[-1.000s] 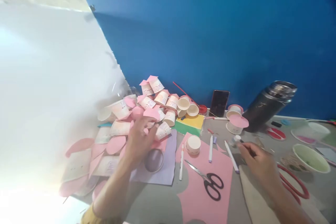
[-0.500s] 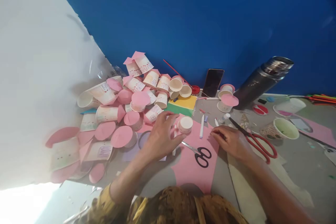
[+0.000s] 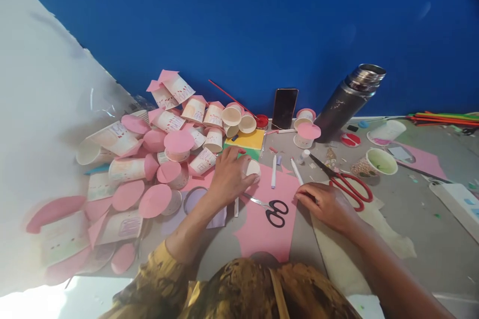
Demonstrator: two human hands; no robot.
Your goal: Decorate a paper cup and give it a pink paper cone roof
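My left hand (image 3: 229,177) is wrapped round a small white paper cup (image 3: 253,168) that stands on a pink paper sheet (image 3: 266,219). My right hand (image 3: 326,204) rests with curled fingers on the right edge of that sheet, beside a white marker (image 3: 297,171); what its fingers hold, if anything, is hidden. Black-handled scissors (image 3: 272,209) lie on the pink sheet between the two hands. A heap of paper cups with pink paper lids (image 3: 175,142) lies to the left of my left hand.
A phone (image 3: 284,108) leans on the blue wall beside a dark metal flask (image 3: 346,100). Red-handled scissors (image 3: 346,183), a green-lined paper bowl (image 3: 379,162), a lidded cup (image 3: 307,134), yellow and green paper (image 3: 245,140) and another marker (image 3: 274,178) lie around. White sheeting (image 3: 41,119) covers the left.
My left hand moved from the cup heap to the small cup on the pink sheet and closed on it. My right hand came left and down onto the sheet's edge. The view tilted down.
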